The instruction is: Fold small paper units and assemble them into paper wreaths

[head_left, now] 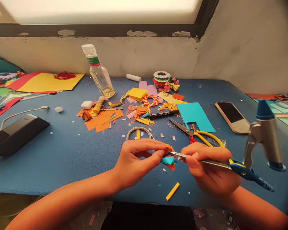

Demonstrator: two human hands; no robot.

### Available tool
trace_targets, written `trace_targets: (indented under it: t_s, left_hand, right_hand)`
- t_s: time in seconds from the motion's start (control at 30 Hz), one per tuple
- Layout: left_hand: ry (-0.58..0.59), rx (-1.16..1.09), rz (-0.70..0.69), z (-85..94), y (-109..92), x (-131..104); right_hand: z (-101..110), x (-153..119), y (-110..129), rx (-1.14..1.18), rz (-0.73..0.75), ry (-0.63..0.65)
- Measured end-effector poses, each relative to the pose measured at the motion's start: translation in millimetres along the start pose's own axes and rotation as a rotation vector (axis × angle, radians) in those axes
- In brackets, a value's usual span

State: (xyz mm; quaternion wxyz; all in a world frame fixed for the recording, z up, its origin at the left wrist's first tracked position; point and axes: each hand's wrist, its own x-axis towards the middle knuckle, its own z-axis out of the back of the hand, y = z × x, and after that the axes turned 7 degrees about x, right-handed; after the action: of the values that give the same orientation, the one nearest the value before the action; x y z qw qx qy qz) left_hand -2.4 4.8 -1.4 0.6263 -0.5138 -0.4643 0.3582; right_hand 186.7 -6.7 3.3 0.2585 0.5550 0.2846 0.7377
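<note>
Between the thumb and fingers of my left hand, a small folded paper piece in turquoise and orange is pinched above the table's near part. My right hand grips the metal leg of a drawing compass, which has blue plastic parts and a blue-capped metal holder. The compass's thin pointed end reaches the folded paper beside my left fingertips; whether it goes into the paper I cannot tell. Just behind my left hand lies a tape roll. A yellow folded paper strip rests in front of the hands.
Yellow-handled scissors, a turquoise sheet and a black marker lie beyond my hands. A phone is on the right. Orange paper scraps, a plastic bottle and a black device occupy the left.
</note>
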Motion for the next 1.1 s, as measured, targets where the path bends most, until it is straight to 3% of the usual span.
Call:
trace_targets:
  t_s: [0.13, 0.3, 0.43, 0.63, 0.87, 1.1]
  left_hand:
    - [-0.006, 0.019, -0.026, -1.6, 1, -1]
    - [-0.035, 0.005, -0.058, -3.3, -1, 2]
    - [-0.056, -0.073, 0.056, -3.6, -3, 3]
    - [-0.051, -0.186, 0.234, -1.6, -3, 7]
    - [-0.048, -0.37, 0.311, -2.6, -4, 11]
    - [-0.083, -0.356, 0.319, -4.7, -1, 11]
  right_hand:
    - [-3, -3, -4, 0.008, -0.024, -0.084]
    - [-3, -4, -6, -0.015, -0.01, -0.054]
    - [-1, -4, -5, -0.07, -0.057, 0.045]
    - [-4, -4, -9, -0.042, -0.039, 0.026]
    - [-5, -7, -11, -0.022, -0.016, 0.0]
    - [-6, -6, -10, -0.036, -0.002, -0.01]
